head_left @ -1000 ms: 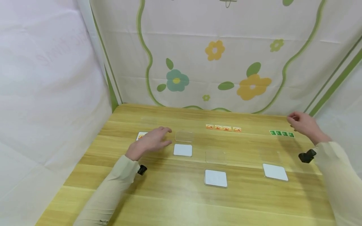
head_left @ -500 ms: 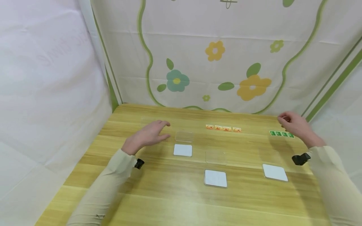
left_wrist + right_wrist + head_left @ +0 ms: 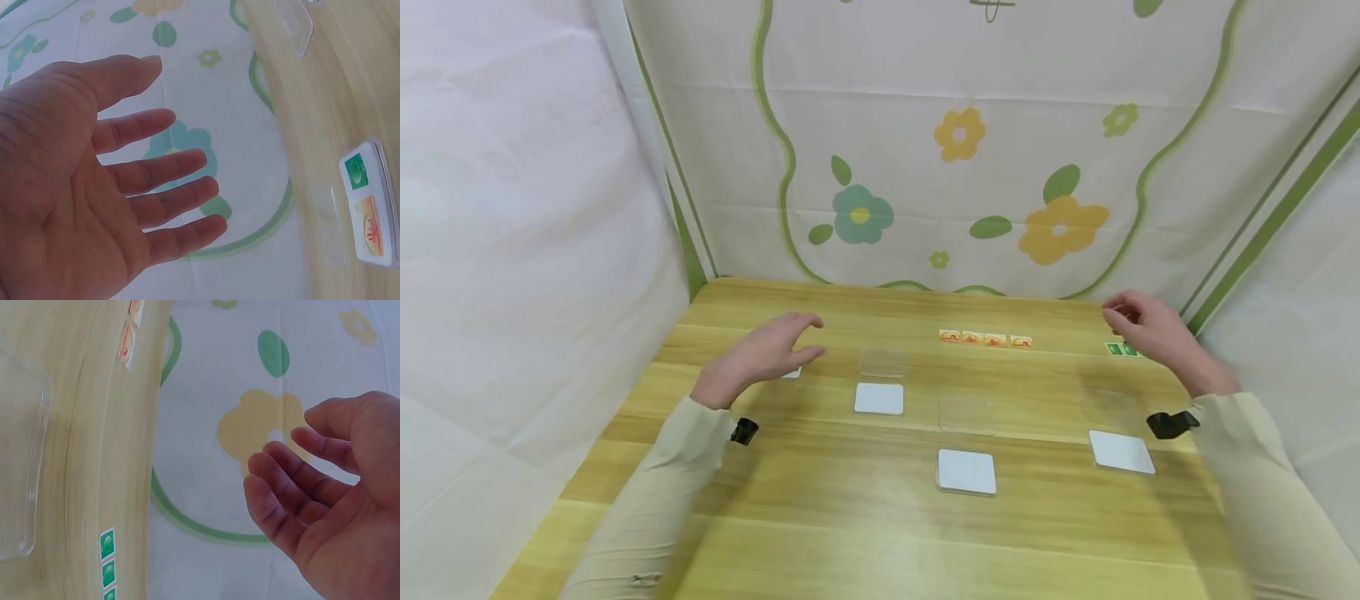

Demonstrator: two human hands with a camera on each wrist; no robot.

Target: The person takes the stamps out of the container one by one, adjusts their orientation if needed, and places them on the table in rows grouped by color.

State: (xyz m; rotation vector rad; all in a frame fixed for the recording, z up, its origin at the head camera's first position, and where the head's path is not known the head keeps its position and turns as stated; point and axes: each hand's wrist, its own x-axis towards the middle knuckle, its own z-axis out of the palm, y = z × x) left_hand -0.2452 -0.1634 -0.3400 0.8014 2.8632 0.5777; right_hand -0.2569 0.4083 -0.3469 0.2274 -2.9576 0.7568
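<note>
We see a yellowish-brown wood-grain worktop (image 3: pixel 850 525) with a white printed cloth (image 3: pixel 880 100) hanging behind its far edge. On that cloth we make out a blue-green flower with a yellow centre (image 3: pixel 876 215), a large orange flower (image 3: pixel 1082 227) and a wavy green line (image 3: pixel 786 162). Plain white fabric (image 3: pixel 512 275) hangs along our left, another white panel (image 3: pixel 1315 258) on our right.

The right hand (image 3: pixel 344 525), fingers loosely bent, fills lower right before flower-printed cloth (image 3: pixel 200 406); green stickers (image 3: pixel 108 573) lie lower left, orange stickers (image 3: pixel 127 344) upper left, clear rimmed plastic (image 3: pixel 39 447) far left.
</note>
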